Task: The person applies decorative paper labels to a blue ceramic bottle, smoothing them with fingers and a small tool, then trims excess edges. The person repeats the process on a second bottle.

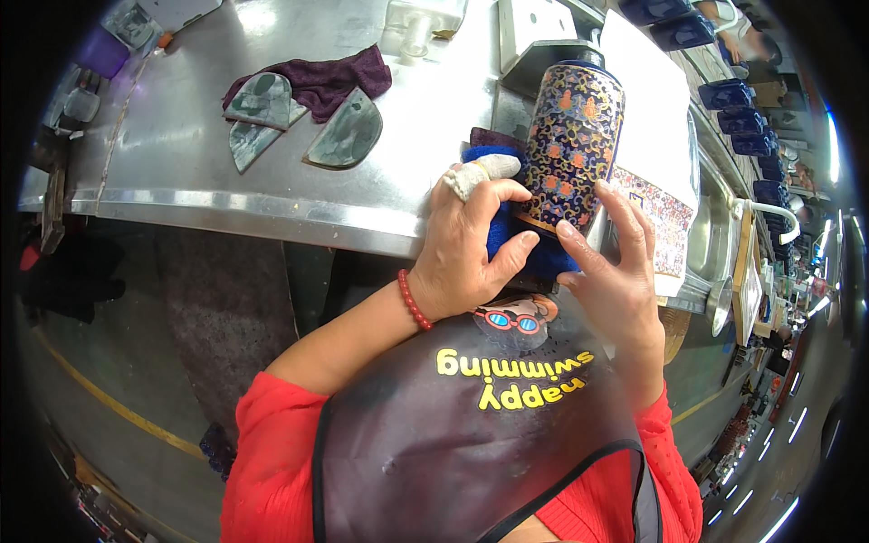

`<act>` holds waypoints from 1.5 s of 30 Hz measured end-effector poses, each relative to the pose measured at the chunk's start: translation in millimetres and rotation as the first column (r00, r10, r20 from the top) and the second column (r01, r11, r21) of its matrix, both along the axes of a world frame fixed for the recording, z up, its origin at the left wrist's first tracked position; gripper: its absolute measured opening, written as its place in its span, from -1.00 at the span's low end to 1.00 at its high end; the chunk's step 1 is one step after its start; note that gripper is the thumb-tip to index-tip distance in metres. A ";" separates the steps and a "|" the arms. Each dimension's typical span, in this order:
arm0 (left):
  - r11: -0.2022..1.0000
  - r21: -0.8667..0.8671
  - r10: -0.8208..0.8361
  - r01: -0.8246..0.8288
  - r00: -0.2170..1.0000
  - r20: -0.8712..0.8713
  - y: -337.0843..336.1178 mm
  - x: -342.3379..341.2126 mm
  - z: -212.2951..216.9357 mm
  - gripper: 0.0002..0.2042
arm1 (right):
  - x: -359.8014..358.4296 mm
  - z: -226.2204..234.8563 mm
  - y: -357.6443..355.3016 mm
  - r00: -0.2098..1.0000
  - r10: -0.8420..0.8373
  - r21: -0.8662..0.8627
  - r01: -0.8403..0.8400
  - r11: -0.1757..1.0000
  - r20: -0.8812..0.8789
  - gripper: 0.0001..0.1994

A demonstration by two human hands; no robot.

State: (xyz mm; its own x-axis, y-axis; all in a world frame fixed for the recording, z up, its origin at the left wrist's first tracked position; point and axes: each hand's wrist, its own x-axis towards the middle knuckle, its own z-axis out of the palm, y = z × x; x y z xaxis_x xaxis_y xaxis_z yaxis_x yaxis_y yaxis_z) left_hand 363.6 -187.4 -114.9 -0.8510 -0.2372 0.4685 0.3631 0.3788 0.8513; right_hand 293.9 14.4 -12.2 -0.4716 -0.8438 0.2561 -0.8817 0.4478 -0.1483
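A dark blue cylindrical vase (575, 136) with a gold and orange floral pattern lies tilted at the table's front edge. Its narrow dark neck points away from me, and its near end rests over a blue cloth (503, 222). At the vase's left side is my left hand (466, 240), fingertips against the surface and thumb spread apart; one finger wears a white cover (484, 174). My right hand (620, 262) has its fingers stretched and spread, fingertips at the lower right of the vase. Beside it lies a patterned sheet (656, 217) in matching colours.
Several green-grey rounded scraper plates (346, 131) lie by a purple cloth (339, 80) on the metal table (208, 172). A clear container (421, 27) stands at the back. White paper (643, 100) spreads to the right, beside a metal basin (718, 240). Several dark blue vessels (742, 119) line the far right.
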 end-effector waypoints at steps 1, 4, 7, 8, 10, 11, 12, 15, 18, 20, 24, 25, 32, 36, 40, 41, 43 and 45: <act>0.999 0.044 -0.007 0.006 1.000 0.020 -0.1 -2.0 1.6 -0.64 | -0.2 0.6 0.0 1.000 0.002 0.001 -0.002 1.000 -0.006 -0.38; 0.998 0.066 -0.010 0.008 1.000 0.026 -0.2 -6.3 6.0 -0.68 | -0.5 2.2 -0.5 1.000 0.005 0.006 -0.005 1.000 -0.016 -0.40; 0.999 0.037 -0.014 0.012 0.999 0.035 -2.0 -8.0 9.7 -0.70 | -0.3 2.8 -1.0 1.000 0.002 0.004 -0.002 1.000 -0.010 -0.41; 1.000 0.017 -0.017 0.017 0.999 0.037 -3.1 -8.7 11.1 -0.70 | -0.3 2.8 -1.0 1.000 0.001 -0.003 -0.001 1.000 -0.008 -0.40; 0.991 -0.131 0.004 -0.010 0.999 -0.048 -7.8 -11.7 13.9 -0.70 | -0.8 2.6 -0.9 1.000 0.001 -0.008 -0.001 1.000 -0.003 -0.40; 0.978 -0.205 0.008 -0.026 0.996 -0.091 -10.2 -13.4 15.7 -0.70 | -1.1 2.5 -0.9 1.000 0.002 -0.007 -0.002 1.000 -0.001 -0.40; 0.968 -0.247 0.024 -0.052 0.993 -0.117 -11.5 -14.6 18.1 -0.71 | -1.6 2.4 -0.8 1.000 0.006 -0.013 -0.006 1.000 0.002 -0.40; 0.930 -0.351 0.045 -0.106 0.983 -0.178 -16.5 -18.1 25.4 -0.73 | -2.4 2.5 -0.5 1.000 0.007 -0.008 -0.007 1.000 0.007 -0.41; 0.896 -0.430 0.019 -0.108 0.978 -0.207 -21.1 -21.6 30.8 -0.74 | -2.2 3.0 0.1 1.000 0.007 -0.007 -0.007 1.000 0.008 -0.42; 0.866 -0.489 -0.003 -0.103 0.977 -0.212 -23.1 -23.1 32.6 -0.72 | -2.1 2.7 0.1 1.000 0.010 -0.016 -0.010 1.000 0.013 -0.42; 0.853 -0.512 -0.013 -0.099 0.978 -0.210 -24.6 -23.8 33.4 -0.72 | -2.6 1.9 -0.2 1.000 0.022 -0.023 -0.022 0.999 0.012 -0.41; 0.854 -0.510 -0.011 -0.105 0.976 -0.219 -24.4 -23.9 33.3 -0.73 | -2.6 1.8 -0.2 1.000 0.016 -0.019 -0.015 1.000 0.014 -0.41; 0.905 -0.413 0.025 -0.106 0.980 -0.197 -22.3 -21.2 26.8 -0.82 | -0.5 2.9 0.0 1.000 -0.003 0.007 0.003 1.000 0.001 -0.37; 0.940 -0.327 0.038 -0.102 0.980 -0.198 -19.0 -16.1 16.9 -0.81 | 1.5 3.2 -0.3 1.000 -0.014 0.054 0.015 0.998 -0.024 -0.34; 0.945 -0.302 0.049 -0.125 0.968 -0.247 -8.7 0.6 14.0 -0.70 | -1.4 1.9 1.9 1.000 -0.020 -0.025 0.020 0.999 0.003 -0.34; 0.944 -0.299 0.055 -0.140 0.959 -0.276 -6.2 3.9 14.3 -0.66 | -3.5 2.0 2.8 0.998 -0.053 -0.074 0.054 0.996 0.018 -0.35; 0.898 -0.392 0.053 -0.201 0.933 -0.357 2.3 8.6 16.2 -0.63 | -12.1 4.7 4.1 0.998 -0.044 -0.188 0.035 0.982 -0.044 -0.38; 0.859 -0.474 0.023 -0.195 0.938 -0.345 8.4 8.8 17.0 -0.64 | -21.2 14.6 4.7 0.999 -0.049 -0.256 0.048 0.966 0.002 -0.45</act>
